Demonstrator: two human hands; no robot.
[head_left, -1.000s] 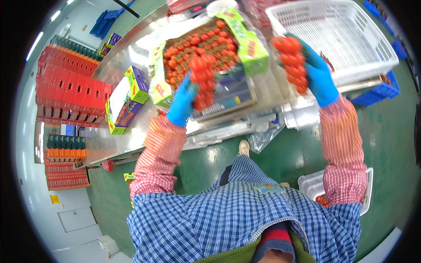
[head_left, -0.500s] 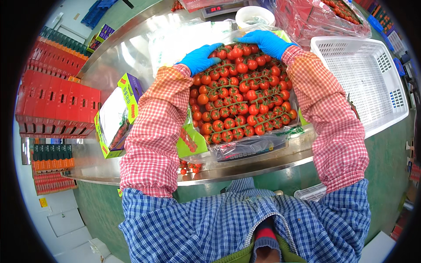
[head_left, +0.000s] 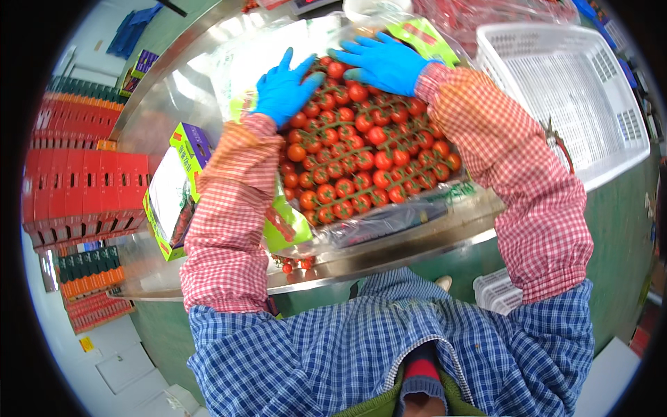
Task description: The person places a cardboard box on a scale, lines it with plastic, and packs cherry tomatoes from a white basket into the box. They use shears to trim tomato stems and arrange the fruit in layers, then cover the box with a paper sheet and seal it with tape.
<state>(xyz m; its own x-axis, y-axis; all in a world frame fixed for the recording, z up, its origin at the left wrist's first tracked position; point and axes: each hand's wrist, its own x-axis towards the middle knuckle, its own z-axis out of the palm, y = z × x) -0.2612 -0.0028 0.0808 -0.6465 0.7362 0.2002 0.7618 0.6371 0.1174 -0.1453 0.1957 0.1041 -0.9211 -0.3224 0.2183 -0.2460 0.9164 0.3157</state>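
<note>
Rows of red cherry tomatoes on the vine (head_left: pixel 361 153) fill a box lined with clear plastic, standing on the steel table. My left hand (head_left: pixel 285 88), in a blue glove, is at the far left corner of the tomatoes with its fingers spread. Across from it my right hand (head_left: pixel 385 62), gloved alike, lies over the far edge of the tomatoes, fingers stretched out and apart. Neither hand grips anything. Green printed box flaps (head_left: pixel 287 224) stick out at the near left, and another flap (head_left: pixel 425 40) at the far right.
A white plastic crate (head_left: pixel 556 104) stands to the right, with red-handled snips (head_left: pixel 560 147) at its near left edge. An open green-and-purple carton (head_left: pixel 182 182) sits on the left of the table (head_left: pixel 389 258). Stacked red cartons (head_left: pixel 87 191) are farther left.
My hands have opened wider, their fingers spreading apart at the far side of the tomatoes. The view has shifted, and the snips have come into sight beside my right sleeve.
</note>
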